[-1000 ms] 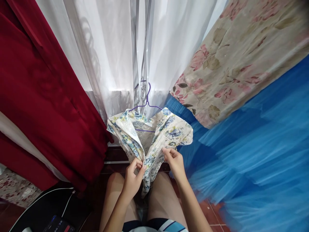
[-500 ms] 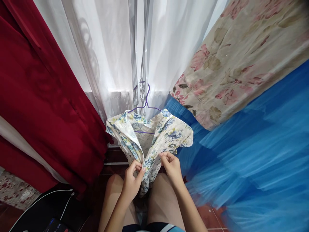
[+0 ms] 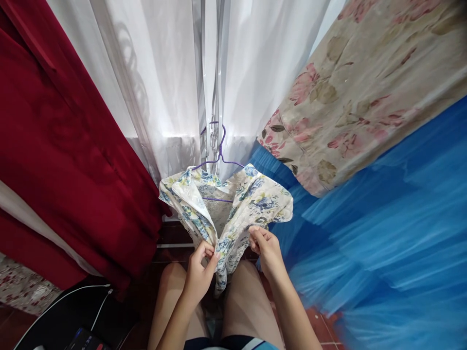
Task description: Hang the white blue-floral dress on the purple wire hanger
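A short-sleeved floral blouse (image 3: 260, 200), white with blue and yellow flowers, hangs in front of me on a purple wire hanger (image 3: 220, 158). Its front is open at the neck in a deep V. My left hand (image 3: 201, 262) pinches the front edge of the blouse at the bottom of that V. To the right, my right hand (image 3: 265, 245) is closed in a pinch by the blouse's side. Whatever its fingertips hold, if anything, is too small to make out. Below the hands, the blouse's lower part hangs in folds between my knees.
White curtains (image 3: 164, 73) hang behind the hanger. A red cloth (image 3: 73, 146) drapes at left; beige floral fabric (image 3: 350, 97) and blue tulle (image 3: 383, 218) hang at right. A phone (image 3: 85, 340) and a white cable (image 3: 100, 311) lie on a black surface (image 3: 54, 321) at lower left.
My right hand has moved a little to the right, away from the blouse's front opening, still pinched. My left hand keeps its hold in the same place.
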Motion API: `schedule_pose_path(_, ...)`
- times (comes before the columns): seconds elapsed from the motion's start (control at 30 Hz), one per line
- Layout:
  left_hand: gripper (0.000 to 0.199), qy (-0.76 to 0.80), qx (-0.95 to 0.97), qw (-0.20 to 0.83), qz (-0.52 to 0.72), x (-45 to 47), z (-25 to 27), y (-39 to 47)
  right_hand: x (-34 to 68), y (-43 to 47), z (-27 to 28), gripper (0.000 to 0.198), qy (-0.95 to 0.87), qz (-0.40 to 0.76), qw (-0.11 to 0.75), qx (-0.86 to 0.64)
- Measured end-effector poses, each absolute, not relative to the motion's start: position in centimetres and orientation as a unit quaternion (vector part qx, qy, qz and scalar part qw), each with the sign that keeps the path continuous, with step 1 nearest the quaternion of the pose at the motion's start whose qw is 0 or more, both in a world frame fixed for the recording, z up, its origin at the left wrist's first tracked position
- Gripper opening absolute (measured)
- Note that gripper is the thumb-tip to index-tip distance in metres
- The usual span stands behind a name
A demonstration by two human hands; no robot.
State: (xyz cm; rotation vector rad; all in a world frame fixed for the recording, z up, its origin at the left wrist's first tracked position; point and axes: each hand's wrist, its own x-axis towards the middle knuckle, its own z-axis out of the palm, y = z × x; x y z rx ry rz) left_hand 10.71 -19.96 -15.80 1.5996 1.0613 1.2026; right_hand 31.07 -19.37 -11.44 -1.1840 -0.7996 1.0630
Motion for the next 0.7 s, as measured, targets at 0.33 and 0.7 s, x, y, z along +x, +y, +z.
schedule_pose_path(0.33,0.014,0.414,0.641,0.434,0.479,11.0,-15.6,-20.0,30.8,-20.2,-12.3,0.029,-0.435,0.37,0.576,-0.584)
schedule_pose_path(0.7,0.013,0.406,0.647,0.434,0.478,11.0,-15.6,-20.0,31.4,-18.7,-12.0,0.028,-0.387,0.422,0.631,-0.524)
